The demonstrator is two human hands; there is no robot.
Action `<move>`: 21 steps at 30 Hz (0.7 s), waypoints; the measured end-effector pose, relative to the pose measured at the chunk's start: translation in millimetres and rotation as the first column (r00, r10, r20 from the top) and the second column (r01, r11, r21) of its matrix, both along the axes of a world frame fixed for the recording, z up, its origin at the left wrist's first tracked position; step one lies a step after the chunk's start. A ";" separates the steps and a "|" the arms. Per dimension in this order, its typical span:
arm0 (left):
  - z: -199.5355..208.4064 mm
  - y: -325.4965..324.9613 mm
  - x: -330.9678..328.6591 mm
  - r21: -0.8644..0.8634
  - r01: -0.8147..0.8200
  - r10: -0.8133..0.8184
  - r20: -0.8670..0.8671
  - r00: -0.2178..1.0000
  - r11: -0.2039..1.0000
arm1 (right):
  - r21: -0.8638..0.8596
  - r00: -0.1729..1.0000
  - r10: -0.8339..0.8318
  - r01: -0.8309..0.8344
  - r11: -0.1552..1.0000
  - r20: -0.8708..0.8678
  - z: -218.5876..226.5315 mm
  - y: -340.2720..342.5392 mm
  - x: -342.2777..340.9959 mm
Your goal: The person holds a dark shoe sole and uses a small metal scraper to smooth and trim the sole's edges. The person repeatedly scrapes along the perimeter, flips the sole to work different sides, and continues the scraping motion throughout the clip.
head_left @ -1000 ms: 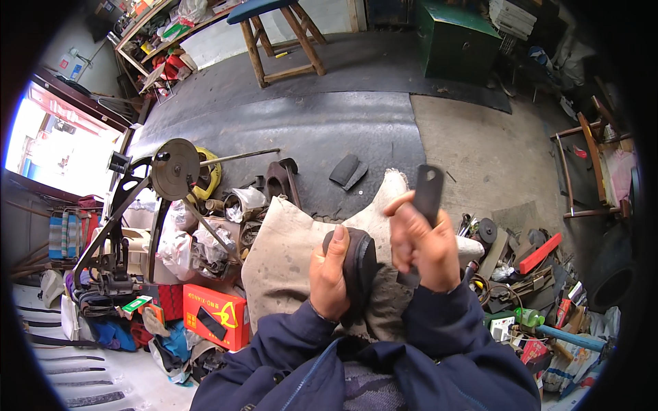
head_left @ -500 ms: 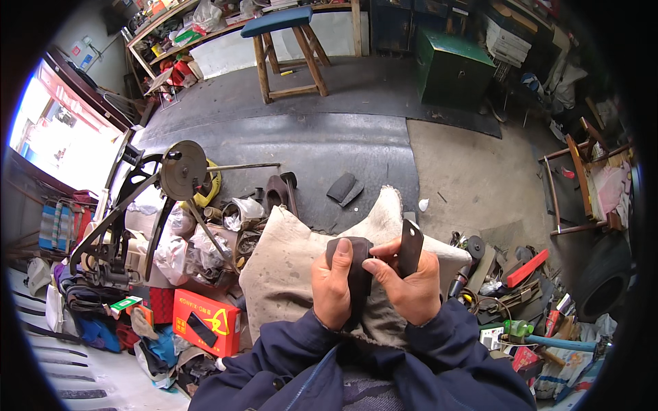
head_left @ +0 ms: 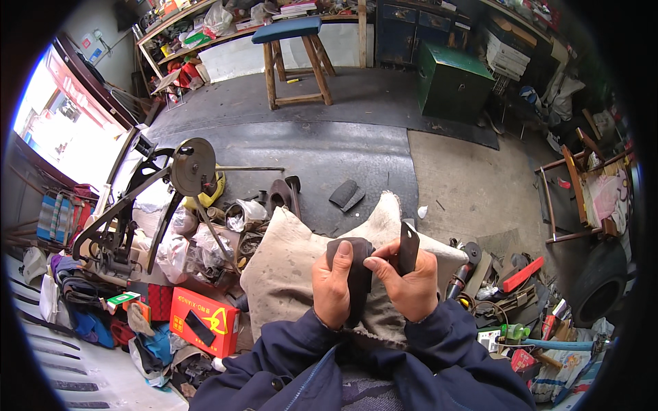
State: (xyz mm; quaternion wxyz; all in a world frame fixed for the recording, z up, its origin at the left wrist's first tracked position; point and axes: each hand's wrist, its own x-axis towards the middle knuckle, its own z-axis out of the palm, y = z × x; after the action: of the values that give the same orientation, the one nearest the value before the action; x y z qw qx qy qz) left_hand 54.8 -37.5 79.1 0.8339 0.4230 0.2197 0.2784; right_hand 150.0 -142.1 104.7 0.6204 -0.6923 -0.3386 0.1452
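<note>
My left hand (head_left: 331,286) is closed around a dark shoe (head_left: 359,277), its thumb lying along the top. Close beside it, my right hand (head_left: 413,288) grips a flat dark blade (head_left: 408,248) that stands up between the fingers and has a small hole near its upper end. The right thumb and fingertips pinch together at the shoe's right edge; whatever lies between them is too small to make out. Beneath both hands a stained beige cloth (head_left: 288,264) covers my lap. The shoe's lower part is partly hidden by my left hand.
On the left stands a black hand-cranked machine (head_left: 193,166) near a red box (head_left: 204,322) with a phone (head_left: 200,328) on it. Loose scraps and tools crowd the right, by a tyre (head_left: 598,291). Ahead are a dark scrap (head_left: 347,196), a blue-topped stool (head_left: 286,30) and a green chest (head_left: 456,82).
The view has shifted slightly, so the room's things sit a little lower. Both hands keep their grips; the right hand and the blade have moved only slightly against the shoe.
</note>
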 end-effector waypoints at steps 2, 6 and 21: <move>-1.8 -0.9 -1.0 -0.007 -0.011 0.010 -0.026 1.000 1.000 | 0.006 0.999 0.015 -0.016 1.000 0.048 2.5 0.3 -0.6; -3.2 -1.2 -2.4 0.015 -0.013 0.014 -0.024 1.000 1.000 | -0.011 0.990 0.088 -0.088 0.996 0.106 6.3 -2.4 0.9; -13.8 22.1 9.6 -0.160 0.021 -0.027 -0.032 0.999 0.987 | -0.095 0.930 0.362 -0.366 0.926 -0.057 -4.5 -25.8 -11.1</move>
State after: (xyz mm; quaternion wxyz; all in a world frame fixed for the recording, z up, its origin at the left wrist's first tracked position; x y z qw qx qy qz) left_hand 64.3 -15.4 65.4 0.8646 0.3620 0.2505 0.2425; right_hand 138.9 -168.0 100.2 0.5522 -0.6460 -0.4411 0.2885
